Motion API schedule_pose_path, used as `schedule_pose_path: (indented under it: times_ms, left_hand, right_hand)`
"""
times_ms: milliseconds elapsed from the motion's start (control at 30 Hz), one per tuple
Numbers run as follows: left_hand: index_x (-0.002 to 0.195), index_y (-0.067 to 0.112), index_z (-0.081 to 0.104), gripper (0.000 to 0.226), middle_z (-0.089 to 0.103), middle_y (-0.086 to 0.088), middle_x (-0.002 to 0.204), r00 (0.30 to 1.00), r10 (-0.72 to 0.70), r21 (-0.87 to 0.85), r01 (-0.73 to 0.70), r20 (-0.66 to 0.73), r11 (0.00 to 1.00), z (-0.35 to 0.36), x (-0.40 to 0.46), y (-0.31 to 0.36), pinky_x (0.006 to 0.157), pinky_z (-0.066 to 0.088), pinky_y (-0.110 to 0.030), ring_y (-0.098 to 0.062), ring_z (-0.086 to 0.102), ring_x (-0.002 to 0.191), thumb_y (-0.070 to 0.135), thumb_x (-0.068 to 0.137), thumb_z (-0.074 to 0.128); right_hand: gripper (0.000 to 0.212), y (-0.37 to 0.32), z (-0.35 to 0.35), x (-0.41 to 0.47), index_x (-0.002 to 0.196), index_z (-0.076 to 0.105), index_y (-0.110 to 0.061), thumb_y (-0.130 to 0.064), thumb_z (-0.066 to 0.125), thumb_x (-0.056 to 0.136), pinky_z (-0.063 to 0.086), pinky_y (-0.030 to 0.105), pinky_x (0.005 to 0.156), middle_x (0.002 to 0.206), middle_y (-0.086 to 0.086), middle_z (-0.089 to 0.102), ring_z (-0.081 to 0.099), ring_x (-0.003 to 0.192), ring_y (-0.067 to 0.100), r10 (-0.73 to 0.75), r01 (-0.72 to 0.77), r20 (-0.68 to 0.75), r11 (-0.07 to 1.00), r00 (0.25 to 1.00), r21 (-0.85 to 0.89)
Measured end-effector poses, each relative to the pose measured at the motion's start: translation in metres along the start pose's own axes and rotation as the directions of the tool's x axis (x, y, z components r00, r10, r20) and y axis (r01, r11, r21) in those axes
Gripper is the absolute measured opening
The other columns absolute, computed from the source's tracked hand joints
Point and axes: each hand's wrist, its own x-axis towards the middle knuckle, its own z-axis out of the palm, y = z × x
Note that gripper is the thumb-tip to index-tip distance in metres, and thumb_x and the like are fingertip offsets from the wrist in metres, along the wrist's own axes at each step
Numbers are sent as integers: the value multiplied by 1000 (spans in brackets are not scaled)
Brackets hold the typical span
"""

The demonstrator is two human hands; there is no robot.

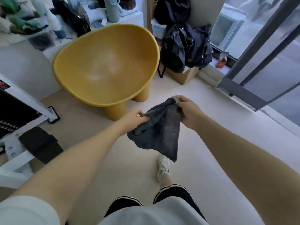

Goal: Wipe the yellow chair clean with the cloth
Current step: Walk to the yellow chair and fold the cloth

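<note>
The yellow chair is a bowl-shaped plastic seat on stubby legs, standing on the floor ahead and slightly left. Pale smudges show in the middle of its seat. I hold a dark grey cloth in front of me, short of the chair's front legs. My left hand grips the cloth's left edge. My right hand pinches its upper corner. The cloth hangs down between both hands, its lower corner over my white shoe.
Dark bags sit on a cardboard box right of the chair. A glass sliding door frame runs along the right. A white shelf frame and a dark mat lie at the left. Cluttered shelves stand behind the chair.
</note>
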Motion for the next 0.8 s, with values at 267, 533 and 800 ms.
schedule_pose_path:
  times_ms: [267, 533, 800]
  left_hand:
    - [86, 15, 68, 15, 67, -3, 85, 975, -219, -132, 221, 29, 966, -73, 97, 23, 72, 44, -27, -16, 58, 81, 29, 87, 60]
    - [127, 1, 49, 35, 61, -14, 108, 812, -559, -886, 125, -167, 446, -153, 194, 7, 72, 47, -32, -28, 58, 97, 21, 100, 39]
    - [133, 7, 44, 39, 55, -15, 123, 761, -641, -967, 78, -100, 243, -285, 291, -13, 72, 45, -41, -34, 56, 110, 25, 99, 40]
  right_hand:
    - [20, -91, 33, 159, 86, 58, -20, -10, 43, 94, 50, 29, 63, 81, 5, 60, 58, 77, 20, 48, -24, 81, 961, 996, -276]
    - [25, -125, 126, 275, 72, 56, -18, -3, 50, 91, 47, 29, 56, 70, 5, 57, 54, 62, 19, 90, 20, 288, 933, 954, -359]
    - [26, -155, 257, 370, 73, 55, -13, 7, 49, 88, 42, 25, 65, 78, 16, 56, 48, 74, 22, 299, 233, 624, 744, 722, -626]
